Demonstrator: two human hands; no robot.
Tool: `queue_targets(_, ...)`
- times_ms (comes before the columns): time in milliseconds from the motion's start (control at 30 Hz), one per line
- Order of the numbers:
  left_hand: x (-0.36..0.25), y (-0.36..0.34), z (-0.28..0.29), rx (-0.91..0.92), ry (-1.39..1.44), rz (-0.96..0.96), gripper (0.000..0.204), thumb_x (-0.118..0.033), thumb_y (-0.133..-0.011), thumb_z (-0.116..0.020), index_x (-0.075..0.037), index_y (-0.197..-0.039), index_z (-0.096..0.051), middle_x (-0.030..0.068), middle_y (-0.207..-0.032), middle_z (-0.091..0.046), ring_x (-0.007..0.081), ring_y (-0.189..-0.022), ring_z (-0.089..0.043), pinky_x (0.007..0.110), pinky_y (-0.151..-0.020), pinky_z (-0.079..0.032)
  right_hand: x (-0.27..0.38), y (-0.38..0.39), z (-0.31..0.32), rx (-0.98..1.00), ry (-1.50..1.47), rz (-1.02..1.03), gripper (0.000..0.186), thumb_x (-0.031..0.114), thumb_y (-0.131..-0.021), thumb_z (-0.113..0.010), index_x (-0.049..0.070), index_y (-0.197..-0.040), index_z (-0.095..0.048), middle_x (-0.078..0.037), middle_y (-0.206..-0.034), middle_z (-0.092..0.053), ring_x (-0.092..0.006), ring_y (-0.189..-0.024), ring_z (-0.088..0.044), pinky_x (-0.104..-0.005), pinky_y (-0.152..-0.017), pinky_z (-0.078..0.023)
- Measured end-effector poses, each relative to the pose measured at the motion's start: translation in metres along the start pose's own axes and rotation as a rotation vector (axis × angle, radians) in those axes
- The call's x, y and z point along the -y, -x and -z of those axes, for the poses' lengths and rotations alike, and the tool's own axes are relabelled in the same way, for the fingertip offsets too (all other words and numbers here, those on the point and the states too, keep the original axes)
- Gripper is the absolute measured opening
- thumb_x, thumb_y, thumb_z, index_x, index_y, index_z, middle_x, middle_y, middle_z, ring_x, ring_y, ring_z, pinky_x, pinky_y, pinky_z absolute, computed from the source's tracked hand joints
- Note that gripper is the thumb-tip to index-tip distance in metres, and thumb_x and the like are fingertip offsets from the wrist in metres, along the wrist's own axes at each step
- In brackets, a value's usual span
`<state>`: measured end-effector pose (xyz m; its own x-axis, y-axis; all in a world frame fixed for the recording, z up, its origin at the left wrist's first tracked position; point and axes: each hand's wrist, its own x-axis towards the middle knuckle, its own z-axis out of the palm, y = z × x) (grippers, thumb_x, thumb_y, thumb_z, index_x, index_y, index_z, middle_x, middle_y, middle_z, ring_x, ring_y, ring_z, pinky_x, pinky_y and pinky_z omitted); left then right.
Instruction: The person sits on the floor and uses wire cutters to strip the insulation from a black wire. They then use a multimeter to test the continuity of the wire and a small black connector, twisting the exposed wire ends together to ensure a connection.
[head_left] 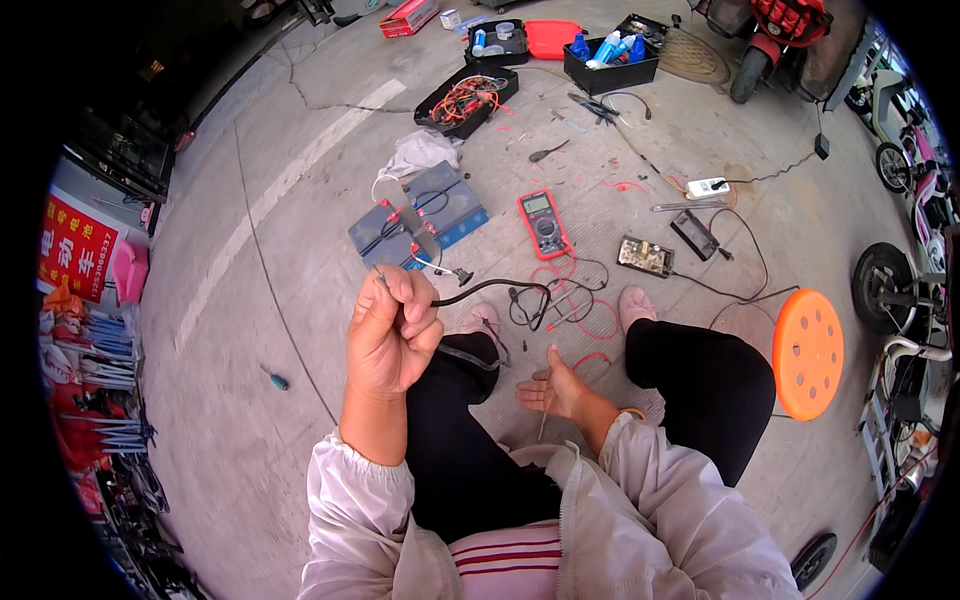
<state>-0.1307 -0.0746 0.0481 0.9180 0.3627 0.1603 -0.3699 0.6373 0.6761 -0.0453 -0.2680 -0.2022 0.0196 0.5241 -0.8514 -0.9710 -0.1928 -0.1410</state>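
My left hand (390,335) is raised, fingers closed on the end of a black cable (490,282) that loops away to the right. Behind it lie two blue-grey batteries (450,210) wired together on the concrete. Lower and to the right, my right hand (555,390) hangs open between my knees with its fingers apart, holding nothing, near a thin rod (541,428). A red multimeter (545,222) lies face up beyond my feet, among tangled leads. An opened electronic box (645,255) and a black charger-like unit (695,235) lie to its right.
Black toolboxes (610,75) and a tray of wires (450,110) sit at the back. An orange stool (808,355) is at the right, near a power strip (707,187), parked scooters (750,70) and wheels (880,290). A screwdriver (278,382) lies at the left.
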Motion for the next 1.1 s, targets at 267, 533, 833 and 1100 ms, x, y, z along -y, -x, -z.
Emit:
queue_targets(267, -0.039, 0.041, 0.032, 0.338, 0.382, -0.065, 0.021, -0.018, -0.102, -0.046, -0.012, -0.081, -0.049, 0.0002, -0.069, -0.047, 0.007, -0.053, -0.024, 0.02, -0.039, -0.021, 0.059, -0.009, -0.022, 0.31, -0.4, 0.266, 0.077, 0.048, -0.094, -0.057, -0.013, -0.132, -0.031, -0.025, -0.122, -0.052, -0.0376, -0.122, -0.05, -0.051, -0.104, -0.043)
queue_targets(533, -0.064, 0.07, 0.054, 0.142, 0.274, -0.237, 0.021, -0.02, -0.102, -0.047, -0.009, -0.084, -0.048, 0.0002, -0.071, -0.044, 0.0074, -0.054, -0.024, 0.022, -0.042, -0.021, 0.075, 0.0, -0.013, -0.015, -0.436, 0.433, 0.005, 0.006, -0.092, -0.052, 0.002, -0.089, -0.052, -0.01, -0.083, -0.058, -0.0231, -0.077, -0.057, -0.0414, -0.08, -0.053)
queue_targets(833, -0.091, 0.079, 0.095, -0.179, 0.361, -0.55, 0.017, -0.021, -0.102, -0.049, -0.007, -0.095, -0.055, -0.0007, -0.076, -0.044, 0.0071, -0.052, -0.022, 0.022, -0.042, -0.018, 0.13, 0.038, 0.055, -0.343, -0.695, 0.813, 0.013, 0.014, -0.1, -0.039, 0.016, -0.097, -0.051, 0.002, -0.075, -0.044, -0.0107, -0.055, -0.037, -0.0265, -0.049, -0.033)
queue_targets(1100, -0.039, 0.018, 0.02, -0.156, -0.229, -0.063, 0.023, -0.031, -0.102, -0.049, -0.01, -0.093, -0.053, 0.0014, -0.079, -0.049, 0.0029, -0.049, -0.023, 0.018, -0.042, -0.022, 0.131, 0.185, -0.069, 0.181, 0.642, 1.279, 0.025, 0.022, -0.099, -0.053, 0.012, -0.121, -0.057, 0.001, -0.093, -0.053, -0.0113, -0.082, -0.05, -0.0241, -0.078, -0.04)
